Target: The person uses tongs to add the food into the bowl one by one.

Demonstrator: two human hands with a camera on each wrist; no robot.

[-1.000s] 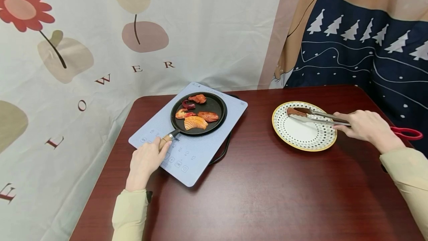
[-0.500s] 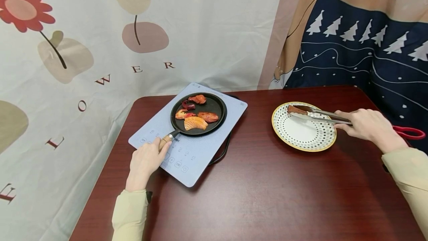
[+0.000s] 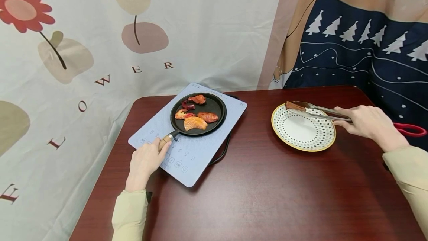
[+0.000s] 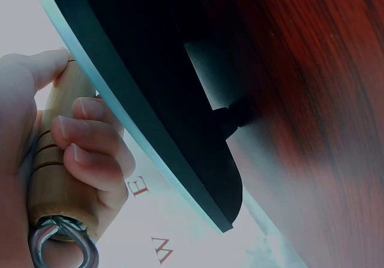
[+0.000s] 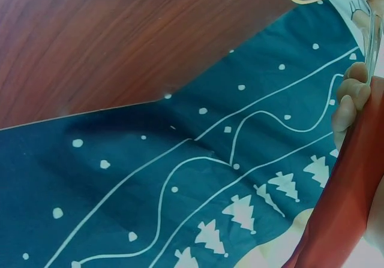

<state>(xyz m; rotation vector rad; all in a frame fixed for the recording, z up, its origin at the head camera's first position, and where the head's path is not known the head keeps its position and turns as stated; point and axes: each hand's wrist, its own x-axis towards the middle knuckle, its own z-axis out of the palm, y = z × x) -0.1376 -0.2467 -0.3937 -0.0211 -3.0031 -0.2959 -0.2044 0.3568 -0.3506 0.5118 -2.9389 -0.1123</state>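
My left hand grips the wooden handle of a small black frying pan. The pan sits on a pale blue induction cooker. In it lie a salmon slice, a chicken wing, a shrimp, a drumstick-like piece and a dark red curled piece. On the right, my right hand holds steel tongs with a red handle. Their tips pinch a brown meat-like piece over the far left rim of a dotted plate.
The dark red wooden table carries everything. A black cable curves out from under the cooker's right side. Behind the table hangs a printed white curtain, with a navy tree-patterned cloth at the right.
The tongs, with the brown piece between their tips, have shifted slightly up and toward the plate's far rim. My left hand and the pan stay in place.
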